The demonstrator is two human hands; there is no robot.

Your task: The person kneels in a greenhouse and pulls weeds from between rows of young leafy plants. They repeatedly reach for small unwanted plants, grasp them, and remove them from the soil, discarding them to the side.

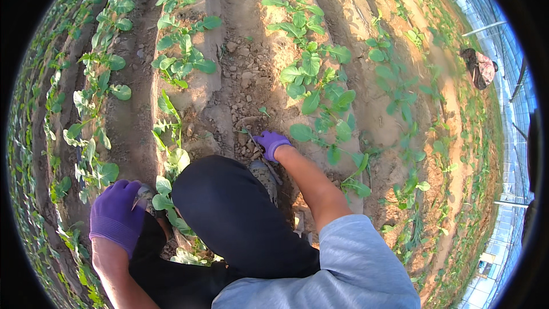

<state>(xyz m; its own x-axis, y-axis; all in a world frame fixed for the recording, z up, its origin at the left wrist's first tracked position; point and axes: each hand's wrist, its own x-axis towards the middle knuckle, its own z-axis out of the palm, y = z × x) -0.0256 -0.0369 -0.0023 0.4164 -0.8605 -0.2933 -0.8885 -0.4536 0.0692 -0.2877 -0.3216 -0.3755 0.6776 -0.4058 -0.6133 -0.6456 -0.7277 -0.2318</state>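
Note:
My right hand (271, 145), in a purple glove, reaches down to the stony soil of the furrow. Its fingers are curled against a slim stick-like thing (271, 171) that slants towards my shoe; whether they grip it is unclear. A small green seedling (263, 111) lies or grows just beyond that hand, and a leaf (244, 130) shows at the far end of the slim thing. My left hand (118, 210), also gloved in purple, is bent beside my left leg, near a patterned shoe (148, 193). Its fingertips and anything in them are hidden.
Leafy green crop plants (311, 64) line the raised bed to the right, and more plants (184, 56) stand on the left bed. My dark-clad knee (223, 197) covers part of the furrow. Far right, a person (480, 68) bends near the greenhouse wall (506, 223).

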